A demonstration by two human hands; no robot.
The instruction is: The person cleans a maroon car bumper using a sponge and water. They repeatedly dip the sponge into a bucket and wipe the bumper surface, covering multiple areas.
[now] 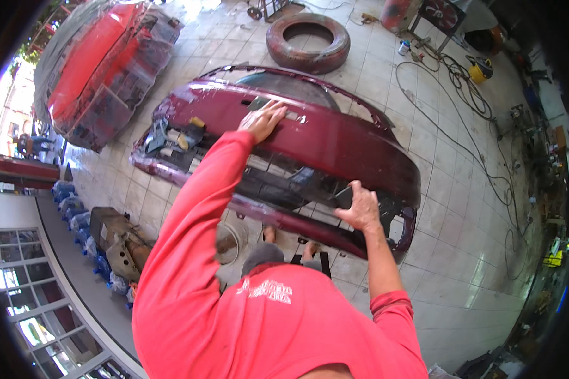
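A dark red car bumper (354,142) lies across the floor in front of me, with wet-looking shiny spots on its upper face. My left hand (263,120) rests on that face, fingers stretched out flat beside a small opening. Lower down, at the bumper's right part, my right hand (362,208) has its thumb and fingers around a dark, squarish piece (343,197). Whether this piece is loose or belongs to the bumper, I cannot tell. Rags and small items (171,136) lie on the bumper's left end.
Beyond the bumper lies a worn tire (308,42). A red, partly covered car part (98,60) stands at the far left. Cables (468,126) run over the tiled floor on the right, near a yellow container (480,69). A bucket (231,243) stands close to my feet.
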